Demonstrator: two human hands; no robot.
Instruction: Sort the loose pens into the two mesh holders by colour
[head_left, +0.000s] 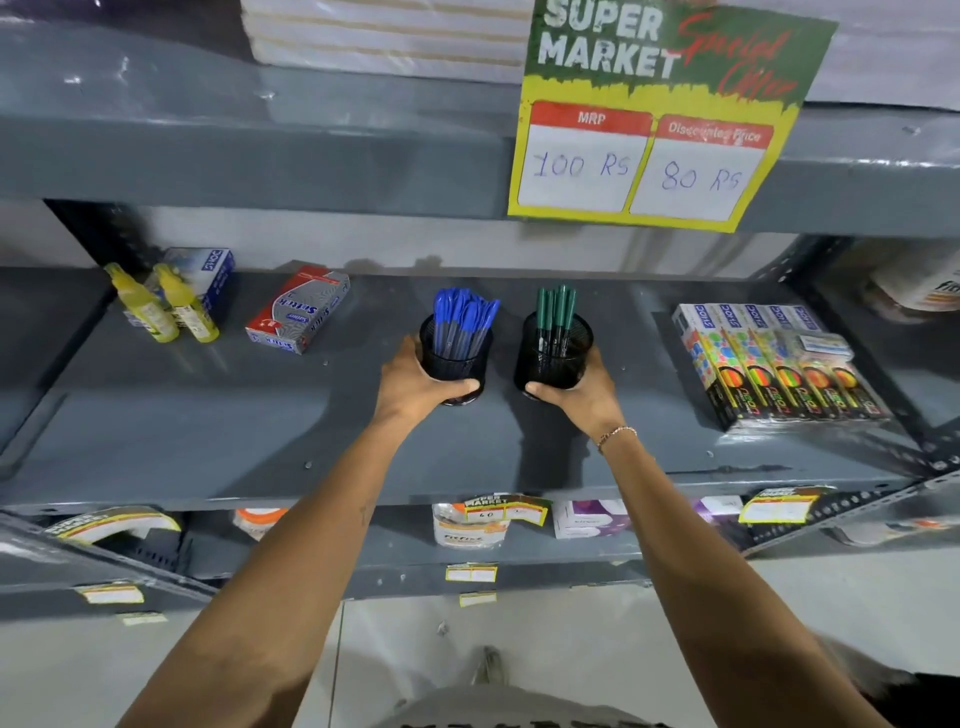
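Two black mesh holders stand side by side on the grey metal shelf (208, 431). The left holder (453, 358) is packed with several blue pens (464, 317), caps up. The right holder (555, 358) carries several green pens (556, 312), also upright. My left hand (410, 384) wraps around the left holder from its left side, thumb across the front. My right hand (582, 389) grips the right holder from the right side and front. No loose pens lie on the shelf.
Left on the shelf are two yellow bottles (161, 306), a blue box behind them and a red-grey box (298, 309). A row of colourful boxed packs (774, 364) lies at the right. A price sign (649, 135) hangs from the shelf above.
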